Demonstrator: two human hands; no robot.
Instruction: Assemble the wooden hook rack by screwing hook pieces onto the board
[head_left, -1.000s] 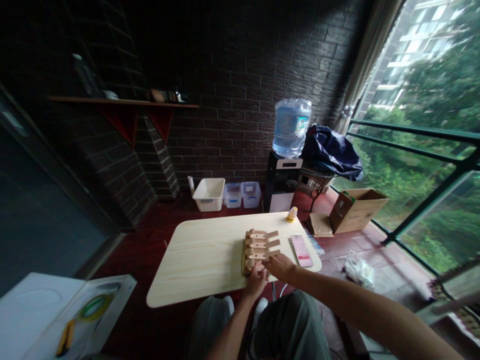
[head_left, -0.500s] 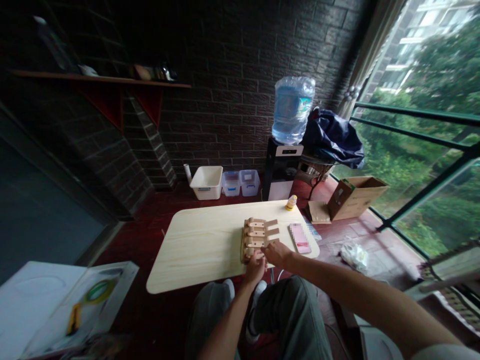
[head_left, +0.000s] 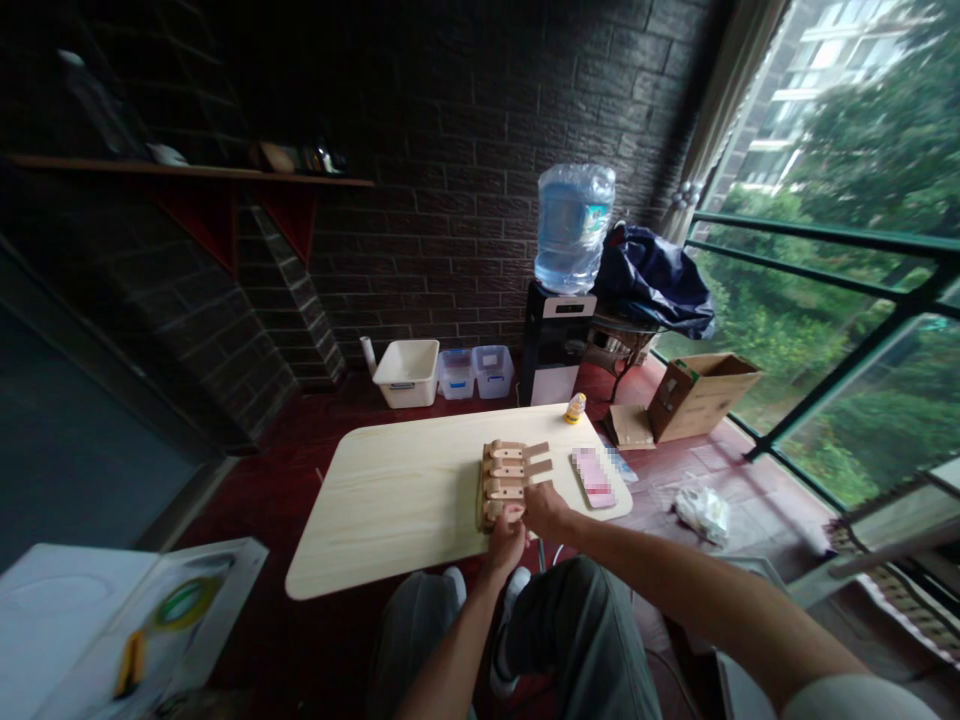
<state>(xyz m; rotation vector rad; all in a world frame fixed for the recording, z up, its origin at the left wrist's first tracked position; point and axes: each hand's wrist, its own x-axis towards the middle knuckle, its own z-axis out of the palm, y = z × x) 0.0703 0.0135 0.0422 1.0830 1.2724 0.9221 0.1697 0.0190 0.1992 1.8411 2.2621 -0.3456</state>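
A wooden contraption (head_left: 506,472) stands near the front edge of the pale table, with several rounded slats in a row and thin flat tabs slanting up on its right. At its near end, my left hand (head_left: 508,538) has its fingers bent in against the lowest slat. My right hand (head_left: 547,512) comes in from the right, closed beside the left fingertips and covering part of the nearest tabs. The two hands almost touch. Whatever lies between their fingers is too small and covered to make out.
On the table (head_left: 390,500) a pink, pixelated flat item (head_left: 594,478) lies right of the hands, and a yellow-capped bottle (head_left: 575,409) stands at the far right corner. Beyond are plastic bins (head_left: 405,375), a water dispenser (head_left: 555,345) and a cardboard box (head_left: 701,398). An open white case (head_left: 217,600) sits lower left.
The whole view has shifted slightly. Both hands stay at the near end of the wooden contraption, with only small finger movement.
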